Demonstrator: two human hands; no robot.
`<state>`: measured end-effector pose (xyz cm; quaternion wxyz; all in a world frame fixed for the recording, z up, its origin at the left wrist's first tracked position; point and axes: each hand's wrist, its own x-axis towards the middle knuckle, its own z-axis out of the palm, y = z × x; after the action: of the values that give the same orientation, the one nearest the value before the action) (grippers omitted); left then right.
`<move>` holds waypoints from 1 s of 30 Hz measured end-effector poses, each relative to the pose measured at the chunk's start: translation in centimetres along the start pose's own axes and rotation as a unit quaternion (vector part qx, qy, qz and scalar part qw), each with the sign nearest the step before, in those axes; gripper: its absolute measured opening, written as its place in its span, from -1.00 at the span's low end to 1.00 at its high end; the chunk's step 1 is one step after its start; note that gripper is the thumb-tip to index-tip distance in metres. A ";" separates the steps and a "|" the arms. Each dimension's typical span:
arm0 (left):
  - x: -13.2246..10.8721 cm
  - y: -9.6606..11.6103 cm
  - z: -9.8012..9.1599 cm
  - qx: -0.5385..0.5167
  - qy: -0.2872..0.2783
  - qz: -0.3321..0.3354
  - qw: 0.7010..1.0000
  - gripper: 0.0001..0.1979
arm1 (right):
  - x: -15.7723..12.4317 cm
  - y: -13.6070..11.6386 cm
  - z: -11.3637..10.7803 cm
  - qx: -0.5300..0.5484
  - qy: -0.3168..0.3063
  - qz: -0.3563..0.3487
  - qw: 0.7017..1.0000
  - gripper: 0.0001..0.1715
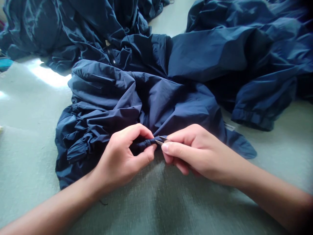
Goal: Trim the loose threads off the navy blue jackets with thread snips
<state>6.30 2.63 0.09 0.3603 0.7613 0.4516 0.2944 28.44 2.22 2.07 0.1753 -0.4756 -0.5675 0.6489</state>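
A dark blue garment (pixel 181 101) lies crumpled in front of me, its near edge at the middle of the view. My left hand (pixel 129 153) pinches a seam of that edge between thumb and index finger. My right hand (pixel 193 150) is closed on small metal snips (pixel 162 140), whose two pointed blades stand slightly apart. The blade tips are at the seam, just beside my left fingertips. The handle of the snips is hidden inside my right hand.
More dark blue garments (pixel 61 29) are heaped along the back, and an elasticated cuff (pixel 254 117) lies at the right. A pale green table surface (pixel 29 156) lies beneath. A loose dark thread (pixel 103 203) rests near my left forearm.
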 end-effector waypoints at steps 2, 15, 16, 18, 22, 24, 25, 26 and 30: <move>0.0 -0.1 0.0 0.000 -0.002 -0.001 1.000 -0.92 | 0.1 0.2 0.0 0.014 0.004 -0.005 1.000 -0.59; -0.1 -0.7 0.0 -0.044 -0.030 0.010 0.999 -0.92 | 0.6 1.6 0.1 0.159 0.136 -0.066 0.976 -0.59; -0.2 -0.7 0.1 -0.056 -0.051 0.039 0.996 -0.89 | 0.7 1.9 0.1 0.181 0.188 -0.105 0.960 -0.60; -0.5 -0.7 0.4 -0.059 -0.112 0.121 0.985 -0.80 | 1.0 2.2 0.0 0.178 0.263 -0.187 0.930 -0.58; -1.3 1.1 0.8 0.079 -0.182 0.214 0.957 -0.76 | 1.4 2.2 -0.5 -0.104 0.237 -0.247 0.934 -0.48; -1.9 2.5 0.0 0.195 -0.173 0.227 0.938 -0.78 | 1.7 2.0 -0.8 -0.236 0.207 -0.228 0.922 -0.45; -2.4 3.2 -0.8 0.249 -0.160 0.224 0.929 -0.77 | 1.8 2.0 -0.9 -0.261 0.203 -0.223 0.917 -0.45; -3.0 3.6 -1.9 0.292 -0.143 0.212 0.922 -0.74 | 1.9 2.0 -1.0 -0.270 0.206 -0.220 0.914 -0.45; -7.5 1.1 -6.8 0.353 -0.066 0.109 0.927 -0.51 | 1.8 2.6 -0.9 -0.305 0.245 -0.210 0.896 -0.42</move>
<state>-1.55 -2.56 3.87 0.0632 0.9013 0.4160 0.1030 29.16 3.34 -0.95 0.2873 -0.5193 -0.7633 0.2552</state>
